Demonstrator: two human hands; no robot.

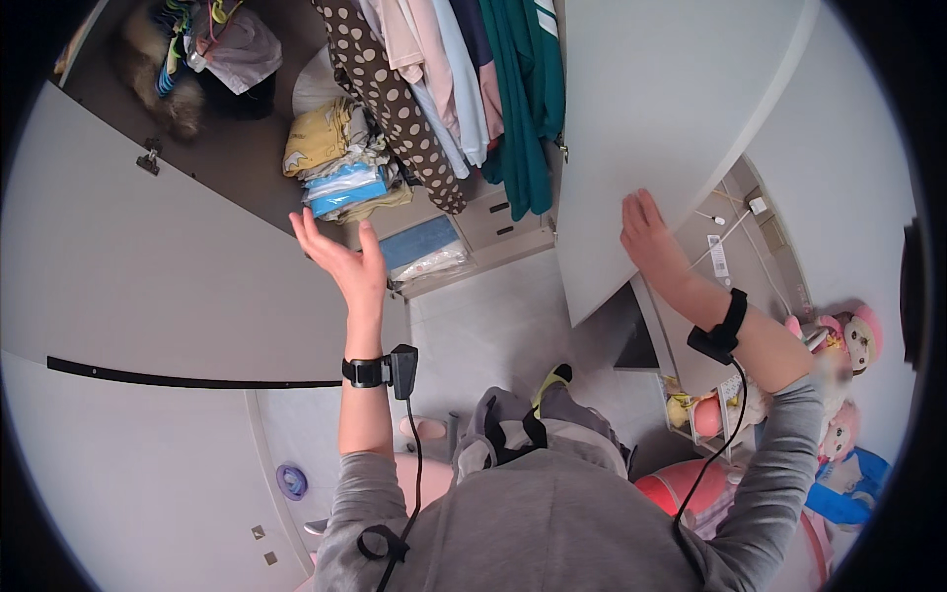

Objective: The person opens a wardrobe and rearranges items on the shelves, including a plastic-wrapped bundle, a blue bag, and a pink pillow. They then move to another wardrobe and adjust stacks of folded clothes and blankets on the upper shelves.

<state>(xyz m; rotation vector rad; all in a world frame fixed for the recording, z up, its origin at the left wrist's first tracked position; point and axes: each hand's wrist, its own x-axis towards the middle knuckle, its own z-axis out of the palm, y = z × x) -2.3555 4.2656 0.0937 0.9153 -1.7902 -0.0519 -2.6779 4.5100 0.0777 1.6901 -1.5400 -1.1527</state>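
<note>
My left hand (346, 260) is raised with its fingers spread, at the edge of the left wardrobe door (185, 274); whether it touches the door I cannot tell. Flat against the inner face of the right wardrobe door (636, 96) rests or hovers my right hand (647, 229), holding nothing. Between the two doors the wardrobe stands open. Inside hang brown polka-dot trousers (392, 103), pale shirts (444, 81) and green garments (521, 111). A stack of folded clothes (322, 140), with blue-and-white packets (346, 189) in it, lies left of them.
At the right, a desk (695, 296) carries white cables, and dolls (858, 340) sit beyond it. Below is a rack (695, 422) with toys. Drawers (499, 214) are under the hanging clothes. Pink slippers (423, 427) and a purple round object (291, 482) lie on the floor.
</note>
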